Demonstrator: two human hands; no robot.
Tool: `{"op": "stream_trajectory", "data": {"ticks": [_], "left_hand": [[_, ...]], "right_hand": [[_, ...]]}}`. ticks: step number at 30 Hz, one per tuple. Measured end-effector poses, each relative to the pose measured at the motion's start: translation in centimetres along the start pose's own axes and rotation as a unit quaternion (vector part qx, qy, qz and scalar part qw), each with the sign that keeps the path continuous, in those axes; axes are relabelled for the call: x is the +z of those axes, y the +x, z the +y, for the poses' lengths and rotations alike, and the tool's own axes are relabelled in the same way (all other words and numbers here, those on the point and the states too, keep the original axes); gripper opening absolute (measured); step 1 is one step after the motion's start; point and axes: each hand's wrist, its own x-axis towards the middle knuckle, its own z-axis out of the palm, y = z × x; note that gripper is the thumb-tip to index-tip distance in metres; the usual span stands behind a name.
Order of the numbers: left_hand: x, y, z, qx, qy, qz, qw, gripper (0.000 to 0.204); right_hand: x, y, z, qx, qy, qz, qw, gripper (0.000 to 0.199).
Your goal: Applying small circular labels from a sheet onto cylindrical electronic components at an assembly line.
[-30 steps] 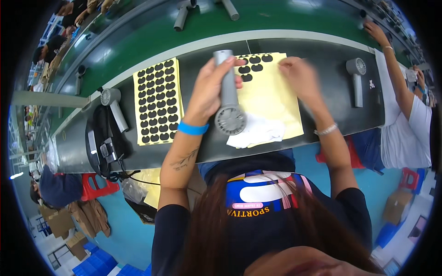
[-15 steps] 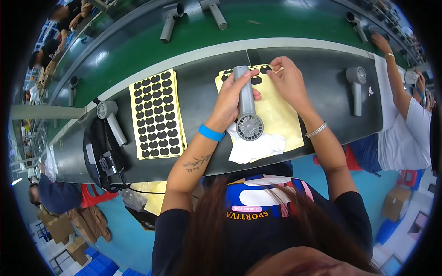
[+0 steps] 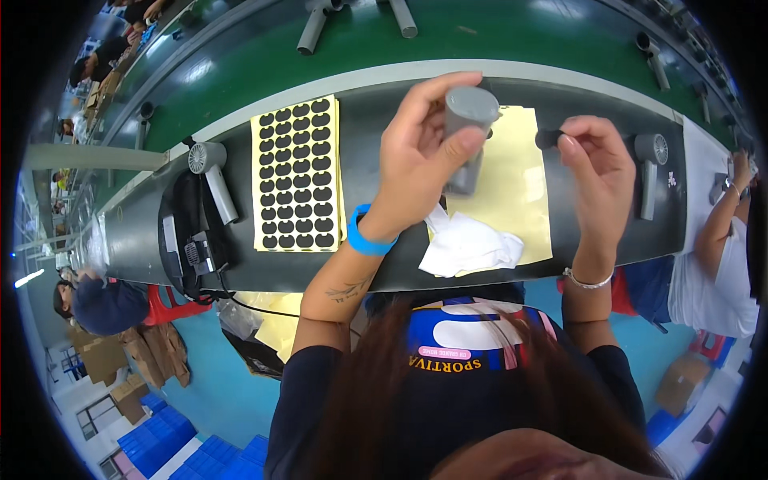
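My left hand (image 3: 416, 156) is wrapped round a grey handheld fan (image 3: 472, 106), raised above the table and tilted so the flat round end of its handle faces up. Its fan head is hidden behind the hand and handle. To the right, my right hand (image 3: 600, 164) pinches a small black sticker (image 3: 547, 139) between thumb and fingertips, apart from the fan. Below both hands lies a yellow backing sheet (image 3: 528, 192), partly covered by a crumpled white cloth (image 3: 472, 246).
At left lies a stack of sticker sheets (image 3: 296, 176) with rows of black stickers. A grey fan (image 3: 214, 180) rests beside a black bag (image 3: 180, 232). Another fan (image 3: 650, 172) lies at right, near a co-worker's white sleeve (image 3: 732, 264). A green conveyor (image 3: 512, 36) runs behind.
My left hand has turned the fan so its handle end points up. My right hand has moved right, away from the sheet, with a black sticker now showing in its fingers.
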Motion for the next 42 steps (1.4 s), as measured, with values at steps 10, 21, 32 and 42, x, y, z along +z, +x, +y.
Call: {"op": "stream_trajectory", "data": {"ticks": [10,21,32,42], "left_hand": [[-0.4,-2.3,0.7,0.208,0.368,0.021,0.906,0.036],[-0.4,-3.9,0.6,0.114,0.216,0.032,0.969,0.052],[-1.3,-3.6,3.2,0.105,0.275,0.021,0.955,0.046],[0.0,-5.0,1.4,0.088,0.246,0.024,0.965,0.04]], "right_hand": [[3.2,-2.6,-2.0,-0.003,0.101,-0.041,0.994,0.041],[3.5,-3.1,-1.8,-0.009,0.124,-0.023,0.992,0.035],[3.6,-3.3,-1.2,-0.018,0.151,-0.026,0.988,0.034],[4.9,-3.6,-1.6,-0.004,0.115,-0.041,0.993,0.031]]}}
